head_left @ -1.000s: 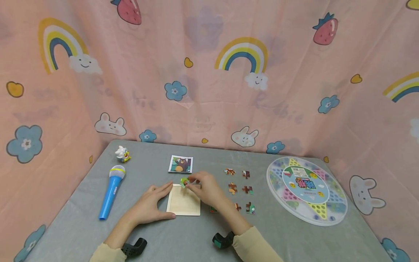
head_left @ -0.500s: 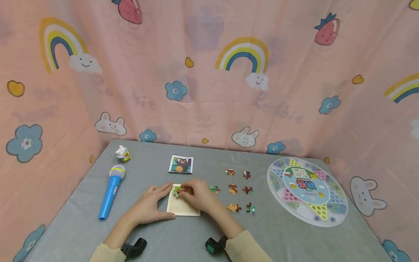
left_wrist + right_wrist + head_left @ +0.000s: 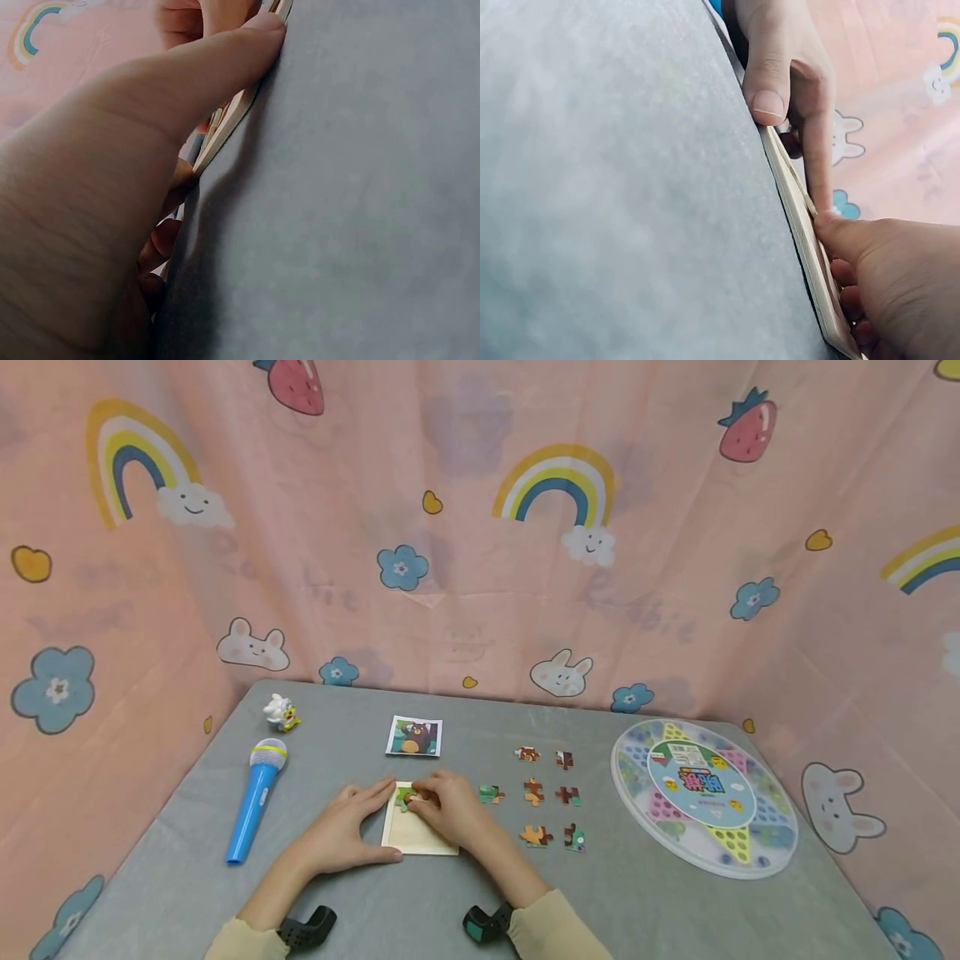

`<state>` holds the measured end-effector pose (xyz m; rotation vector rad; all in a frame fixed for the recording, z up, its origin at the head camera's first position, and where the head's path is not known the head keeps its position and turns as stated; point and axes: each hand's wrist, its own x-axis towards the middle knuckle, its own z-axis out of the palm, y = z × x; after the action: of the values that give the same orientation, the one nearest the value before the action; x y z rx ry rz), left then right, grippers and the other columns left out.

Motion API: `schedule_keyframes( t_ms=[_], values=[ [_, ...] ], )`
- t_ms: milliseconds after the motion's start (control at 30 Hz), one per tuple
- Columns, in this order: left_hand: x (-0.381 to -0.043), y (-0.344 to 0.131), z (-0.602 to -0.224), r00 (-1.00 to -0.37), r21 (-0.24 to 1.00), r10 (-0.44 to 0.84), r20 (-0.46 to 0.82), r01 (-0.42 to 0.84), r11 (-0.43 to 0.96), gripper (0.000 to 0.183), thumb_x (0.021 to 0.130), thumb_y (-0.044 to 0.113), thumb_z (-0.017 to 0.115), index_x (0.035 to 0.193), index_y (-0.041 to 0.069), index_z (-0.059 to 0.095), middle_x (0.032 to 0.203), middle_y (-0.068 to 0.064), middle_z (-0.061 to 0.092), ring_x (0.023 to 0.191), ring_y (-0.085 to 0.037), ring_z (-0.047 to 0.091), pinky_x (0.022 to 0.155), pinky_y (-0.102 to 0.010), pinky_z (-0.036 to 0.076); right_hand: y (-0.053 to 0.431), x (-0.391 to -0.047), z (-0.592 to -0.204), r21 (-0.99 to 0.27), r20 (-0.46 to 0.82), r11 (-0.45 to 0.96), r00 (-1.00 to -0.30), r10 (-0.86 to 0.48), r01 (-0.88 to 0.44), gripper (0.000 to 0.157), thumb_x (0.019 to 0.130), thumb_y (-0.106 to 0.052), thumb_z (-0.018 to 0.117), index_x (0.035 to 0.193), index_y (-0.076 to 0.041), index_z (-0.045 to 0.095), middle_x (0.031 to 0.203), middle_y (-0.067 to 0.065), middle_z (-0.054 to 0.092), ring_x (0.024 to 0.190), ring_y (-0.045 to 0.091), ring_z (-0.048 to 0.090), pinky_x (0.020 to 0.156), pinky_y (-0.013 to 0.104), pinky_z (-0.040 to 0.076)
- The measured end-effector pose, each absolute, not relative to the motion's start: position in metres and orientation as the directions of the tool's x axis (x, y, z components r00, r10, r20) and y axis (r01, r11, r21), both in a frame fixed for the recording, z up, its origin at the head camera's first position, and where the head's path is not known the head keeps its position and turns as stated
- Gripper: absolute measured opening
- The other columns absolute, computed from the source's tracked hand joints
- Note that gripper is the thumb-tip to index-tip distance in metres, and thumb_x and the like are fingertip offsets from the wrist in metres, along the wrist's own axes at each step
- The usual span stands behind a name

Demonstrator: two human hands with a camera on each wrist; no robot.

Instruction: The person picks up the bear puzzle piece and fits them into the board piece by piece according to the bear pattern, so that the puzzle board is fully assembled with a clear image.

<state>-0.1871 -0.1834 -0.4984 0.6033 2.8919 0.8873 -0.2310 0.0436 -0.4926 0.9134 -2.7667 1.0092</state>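
A shallow wooden puzzle tray (image 3: 420, 839) lies on the grey table. My left hand (image 3: 348, 831) holds it at its left side, thumb at the near edge and fingers at the far left corner. In the left wrist view, the thumb (image 3: 225, 64) lies against the tray's rim. My right hand (image 3: 453, 810) pinches a green and brown jigsaw piece (image 3: 403, 797) inside the tray's upper left corner. The right wrist view shows both hands at the tray rim (image 3: 799, 225), with the piece hidden there.
Several loose jigsaw pieces, such as an orange one (image 3: 533, 792), lie to the right. A bear picture card (image 3: 415, 737) is behind the tray. A blue toy microphone (image 3: 255, 802) and small figurine (image 3: 281, 712) lie left; a round board game (image 3: 701, 797) lies far right.
My right hand has brought the green piece from above the tray's far edge leftward and down into its upper left corner. My left hand has stayed on the tray.
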Motion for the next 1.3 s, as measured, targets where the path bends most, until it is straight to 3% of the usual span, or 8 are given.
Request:
schedule_keyframes(
  t_ms=[533,867,1300],
  values=[
    [-0.1874,-0.1830,-0.4986,-0.921,0.550,0.388,0.048,0.348,0.759,0.112,0.077,0.071,0.084,0.164,0.014,0.043,0.167,-0.002,0.044,0.108,-0.014,0.047,0.092,-0.041,0.046,0.0428,-0.2263,-0.4973,-0.576,0.277,0.619,-0.840,-0.466,-0.533,0.031,0.098,-0.025,0.080,0.122,-0.005,0.080,0.093,0.001,0.068,0.073,0.003,0.048,0.063,0.018,0.040],
    [-0.1850,-0.1867,-0.4991,-0.876,0.534,0.470,0.106,0.449,0.716,0.092,0.086,0.066,0.080,0.160,0.020,0.051,0.167,0.003,0.046,0.111,-0.013,0.048,0.092,-0.042,0.046,0.0408,-0.2242,-0.4978,-0.594,0.276,0.621,-0.854,-0.440,-0.512,0.032,0.097,-0.025,0.080,0.122,-0.005,0.080,0.093,0.001,0.069,0.073,0.003,0.049,0.064,0.019,0.041],
    [-0.1848,-0.1853,-0.4966,-0.875,0.526,0.471,0.110,0.454,0.720,0.091,0.087,0.067,0.078,0.159,0.019,0.051,0.166,0.002,0.046,0.105,-0.010,0.046,0.090,-0.040,0.042,0.0415,-0.2254,-0.4980,-0.604,0.260,0.617,-0.856,-0.447,-0.505,0.033,0.098,-0.026,0.079,0.124,-0.005,0.079,0.096,0.001,0.069,0.075,0.003,0.049,0.065,0.019,0.041]
  ],
)
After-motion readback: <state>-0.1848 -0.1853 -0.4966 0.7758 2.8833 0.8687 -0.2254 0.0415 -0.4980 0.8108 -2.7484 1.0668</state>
